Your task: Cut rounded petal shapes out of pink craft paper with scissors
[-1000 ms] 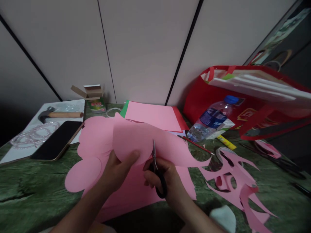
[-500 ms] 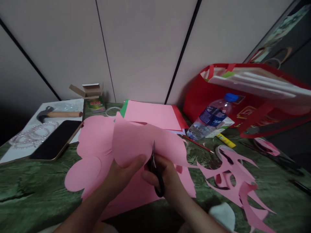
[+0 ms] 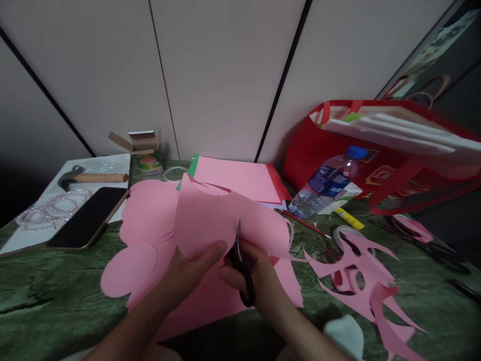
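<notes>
A curved sheet of pink paper [image 3: 206, 220] is pinched by my left hand [image 3: 199, 268] at its lower edge, thumb on top. My right hand [image 3: 255, 276] grips black-handled scissors [image 3: 246, 286], whose blades point up and lie against the sheet between the two hands. How far the blades are apart is hard to make out. Beneath my hands lies a stack of pink paper [image 3: 210, 311]. Cut pink pieces with rounded edges [image 3: 148, 208] and a pink oval [image 3: 130, 271] rest at its left side.
Pink offcuts [image 3: 361, 281] lie to the right, near a tape roll [image 3: 340, 235]. Behind stand a water bottle [image 3: 323, 183] and a red bag [image 3: 300, 145]. A phone [image 3: 88, 218], a hammer [image 3: 93, 177], strings of beads [image 3: 52, 210] and a small open box [image 3: 148, 160] are on the left.
The pink sheet's upper edge has shifted slightly to the right and curls a little more. Both hands keep nearly the same place and hold.
</notes>
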`<state>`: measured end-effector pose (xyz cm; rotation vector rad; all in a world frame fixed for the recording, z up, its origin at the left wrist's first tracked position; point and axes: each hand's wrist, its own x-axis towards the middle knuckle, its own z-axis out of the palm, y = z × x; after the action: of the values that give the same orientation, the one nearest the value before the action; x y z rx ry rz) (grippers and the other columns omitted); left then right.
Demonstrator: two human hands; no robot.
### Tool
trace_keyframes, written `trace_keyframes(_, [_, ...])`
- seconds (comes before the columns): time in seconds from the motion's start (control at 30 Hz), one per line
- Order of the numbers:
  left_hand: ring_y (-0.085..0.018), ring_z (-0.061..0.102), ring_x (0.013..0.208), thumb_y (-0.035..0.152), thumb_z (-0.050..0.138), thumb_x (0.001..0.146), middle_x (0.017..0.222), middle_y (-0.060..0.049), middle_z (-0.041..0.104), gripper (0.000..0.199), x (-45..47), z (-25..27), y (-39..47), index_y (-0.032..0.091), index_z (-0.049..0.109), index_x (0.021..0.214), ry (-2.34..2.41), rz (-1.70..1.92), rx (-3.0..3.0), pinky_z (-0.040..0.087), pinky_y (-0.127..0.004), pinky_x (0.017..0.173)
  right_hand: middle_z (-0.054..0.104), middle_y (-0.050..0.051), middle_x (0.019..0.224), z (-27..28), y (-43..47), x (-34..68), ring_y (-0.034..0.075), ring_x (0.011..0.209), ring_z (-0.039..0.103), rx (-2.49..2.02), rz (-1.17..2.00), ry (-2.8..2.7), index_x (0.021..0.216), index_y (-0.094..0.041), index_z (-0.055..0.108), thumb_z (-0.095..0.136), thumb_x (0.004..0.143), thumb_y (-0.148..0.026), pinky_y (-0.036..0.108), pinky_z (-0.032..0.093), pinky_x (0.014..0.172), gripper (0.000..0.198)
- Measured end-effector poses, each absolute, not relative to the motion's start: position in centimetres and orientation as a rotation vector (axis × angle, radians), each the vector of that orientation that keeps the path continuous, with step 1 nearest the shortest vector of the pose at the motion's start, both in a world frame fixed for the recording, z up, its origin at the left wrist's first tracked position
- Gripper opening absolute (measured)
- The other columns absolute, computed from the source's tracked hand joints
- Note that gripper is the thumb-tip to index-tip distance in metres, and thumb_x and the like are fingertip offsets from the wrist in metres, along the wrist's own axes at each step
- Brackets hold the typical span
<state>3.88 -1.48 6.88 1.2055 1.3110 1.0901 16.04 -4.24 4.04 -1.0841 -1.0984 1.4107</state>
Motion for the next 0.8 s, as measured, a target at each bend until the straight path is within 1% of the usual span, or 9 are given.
trace_keyframes(0.1, [-0.023, 0.064, 0.083, 0.030, 0.065, 0.063, 0.081, -0.005, 0.071, 0.029, 3.75, 6.69, -1.42, 0.017, 0.064, 0.089, 1.312, 1.091, 1.180, 0.052, -0.032, 0.070, 0.042, -0.005, 0.057, 4.15, -4.24, 16.00, 0.008, 0.051, 0.034, -1.080, 1.421, -1.082, 0.066, -0.016, 0.051, 0.076, 0.056, -0.036, 0.021, 0.027, 0.046, 0.033])
trace_keyframes(0.2, [-0.023, 0.064, 0.084, 0.032, 0.066, 0.062, 0.082, -0.005, 0.071, 0.031, 3.66, 6.71, -1.35, 0.017, 0.064, 0.089, 1.300, 1.057, 1.180, 0.052, -0.031, 0.071, 0.043, -0.005, 0.057, 4.10, -4.32, 15.98, 0.008, 0.051, 0.034, -1.062, 1.420, -1.080, 0.068, -0.016, 0.052, 0.076, 0.056, -0.034, 0.021, 0.027, 0.046, 0.032])
trace_keyframes(0.4, [-0.022, 0.064, 0.080, 0.032, 0.064, 0.063, 0.079, -0.005, 0.071, 0.023, 3.41, 6.86, -1.16, 0.017, 0.066, 0.081, 1.253, 1.040, 1.210, 0.052, -0.031, 0.068, 0.043, -0.005, 0.055, 3.86, -4.36, 15.92, 0.008, 0.050, 0.034, -1.062, 1.418, -1.075, 0.069, -0.016, 0.053, 0.076, 0.056, -0.033, 0.021, 0.027, 0.045, 0.032])
trace_keyframes(0.6, [-0.021, 0.064, 0.081, 0.031, 0.065, 0.063, 0.081, -0.004, 0.071, 0.027, 3.18, 6.75, -1.08, 0.018, 0.065, 0.087, 1.230, 1.011, 1.189, 0.052, -0.029, 0.068, 0.042, -0.006, 0.054, 3.83, -4.35, 16.00, 0.008, 0.048, 0.033, -1.060, 1.402, -1.092, 0.066, -0.017, 0.051, 0.075, 0.057, -0.034, 0.021, 0.027, 0.044, 0.031])
trace_keyframes(0.8, [-0.021, 0.064, 0.081, 0.030, 0.064, 0.064, 0.080, -0.003, 0.071, 0.021, 3.27, 7.00, -1.04, 0.018, 0.066, 0.081, 1.232, 0.981, 1.186, 0.051, -0.028, 0.068, 0.042, -0.006, 0.054, 3.93, -4.32, 15.99, 0.008, 0.048, 0.033, -1.063, 1.393, -1.106, 0.068, -0.017, 0.052, 0.075, 0.056, -0.038, 0.021, 0.027, 0.044, 0.033])
